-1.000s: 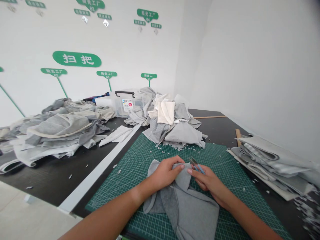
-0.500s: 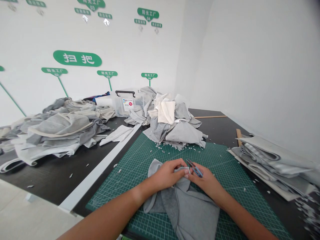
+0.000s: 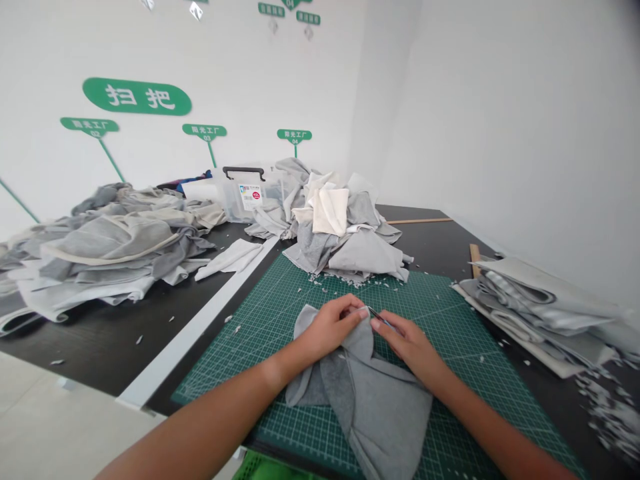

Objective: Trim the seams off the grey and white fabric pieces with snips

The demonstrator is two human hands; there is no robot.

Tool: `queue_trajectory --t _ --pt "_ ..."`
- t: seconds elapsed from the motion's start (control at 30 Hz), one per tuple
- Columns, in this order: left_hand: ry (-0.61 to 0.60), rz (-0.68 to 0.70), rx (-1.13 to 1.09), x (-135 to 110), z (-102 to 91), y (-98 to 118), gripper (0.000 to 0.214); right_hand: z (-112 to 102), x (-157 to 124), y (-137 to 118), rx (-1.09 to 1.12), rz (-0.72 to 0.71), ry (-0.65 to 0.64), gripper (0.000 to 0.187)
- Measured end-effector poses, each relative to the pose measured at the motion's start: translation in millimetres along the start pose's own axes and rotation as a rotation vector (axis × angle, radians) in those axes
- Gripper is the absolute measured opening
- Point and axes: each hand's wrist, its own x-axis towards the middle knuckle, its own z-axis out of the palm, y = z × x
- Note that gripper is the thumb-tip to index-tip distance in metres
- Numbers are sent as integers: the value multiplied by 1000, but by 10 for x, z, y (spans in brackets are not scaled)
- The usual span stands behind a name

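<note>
A grey piece of cloth [image 3: 385, 400] lies in folds over the green cutting mat [image 3: 240, 353]. My left hand [image 3: 335, 327] pinches its upper edge between thumb and fingers, lifting that part off the mat. In my right hand [image 3: 407, 340] is a small pair of thread snips [image 3: 380, 316] with dark metal blades. Their tip is at the pinched cloth edge, close to my left fingertips. My fingers cover most of the handle, and I cannot tell whether the blades are apart.
Behind the mat rises a heap of grey and cream cloths [image 3: 345, 233], with scraps before it. A clear plastic box [image 3: 245, 197] stands beyond. Cloth is piled at left [image 3: 105, 247], and folded fabric [image 3: 535, 307] is stacked at right beside more scraps [image 3: 613, 413].
The snips have turned and their tip has moved onto the cloth edge; earlier the blades and blue handles showed above my right fingers. The view has tilted slightly down.
</note>
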Motion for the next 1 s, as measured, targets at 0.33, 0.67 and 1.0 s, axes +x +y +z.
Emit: queue_trajectory --t 0.33,0.67,1.0 --pt "-38 -69 -51 4 10 -8 32 34 -92 -100 -118 32 85 42" --pt "-44 -71 -32 15 5 -95 28 52 -145 -202 -228 -13 17 35" --pt "-46 -76 -86 12 17 -127 27 45 -134 -157 -302 -14 68 35"
